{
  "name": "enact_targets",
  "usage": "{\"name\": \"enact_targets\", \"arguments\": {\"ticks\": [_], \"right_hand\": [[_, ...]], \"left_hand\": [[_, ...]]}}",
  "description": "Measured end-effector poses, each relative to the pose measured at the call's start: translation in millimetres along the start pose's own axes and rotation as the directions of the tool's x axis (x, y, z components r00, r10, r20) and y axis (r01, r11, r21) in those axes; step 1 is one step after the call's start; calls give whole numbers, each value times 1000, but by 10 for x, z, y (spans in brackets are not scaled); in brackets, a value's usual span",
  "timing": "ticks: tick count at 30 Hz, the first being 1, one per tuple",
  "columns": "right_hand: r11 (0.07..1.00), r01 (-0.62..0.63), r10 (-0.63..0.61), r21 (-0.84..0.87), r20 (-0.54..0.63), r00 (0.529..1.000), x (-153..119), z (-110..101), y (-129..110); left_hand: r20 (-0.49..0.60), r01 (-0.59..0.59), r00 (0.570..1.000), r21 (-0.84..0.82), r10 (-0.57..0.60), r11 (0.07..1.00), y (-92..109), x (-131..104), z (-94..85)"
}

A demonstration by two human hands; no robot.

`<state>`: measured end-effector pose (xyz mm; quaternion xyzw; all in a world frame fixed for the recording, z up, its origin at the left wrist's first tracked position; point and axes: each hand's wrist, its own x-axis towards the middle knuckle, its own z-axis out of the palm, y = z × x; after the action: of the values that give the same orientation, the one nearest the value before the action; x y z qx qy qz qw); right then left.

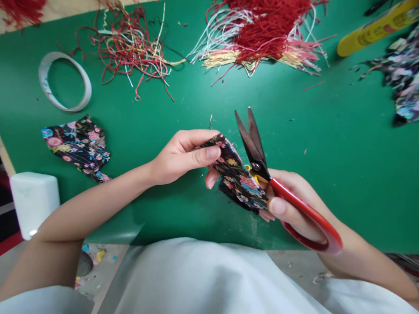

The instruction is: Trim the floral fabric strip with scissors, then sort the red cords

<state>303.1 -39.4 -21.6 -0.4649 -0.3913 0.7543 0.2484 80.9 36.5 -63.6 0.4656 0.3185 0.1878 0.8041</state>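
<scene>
On the worktop, a tape ring lies at upper left, a loose cloth piece below it, a box at lower left. Along the top, a cord tangle sits left of a cord bundle; a tube lies upper right, above-left of a fabric heap. At centre, the held cloth spans from left hand to right hand, scissors in the latter.

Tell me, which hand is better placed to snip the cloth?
Probably the right hand: it has the red scissors, blades parted, beside the flowery cloth. The left hand has no scissors; it pinches the cloth's upper end.
</scene>
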Motion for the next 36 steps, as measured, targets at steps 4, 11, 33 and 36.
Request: {"name": "enact_targets", "arguments": {"ticks": [4, 11, 33, 36], "right_hand": [[1000, 20, -20, -7, 39, 999, 4, 8, -11], [972, 30, -48, -235, -73, 996, 15, 20, -52], [819, 154, -296, -552, -177, 939, -16, -54, 258], [828, 114, -260, -548, -196, 945, 1, -50, 234]], "left_hand": [[3, -32, 999, -15, 32, 999, 25, 9, 18], [21, -66, 998, 7, 66, 998, 77, 20, 8], [-56, -178, 981, 95, 183, 979, 57, 24, 74], [-39, -241, 969, 91, 245, 966, 22, 62, 59]]}}
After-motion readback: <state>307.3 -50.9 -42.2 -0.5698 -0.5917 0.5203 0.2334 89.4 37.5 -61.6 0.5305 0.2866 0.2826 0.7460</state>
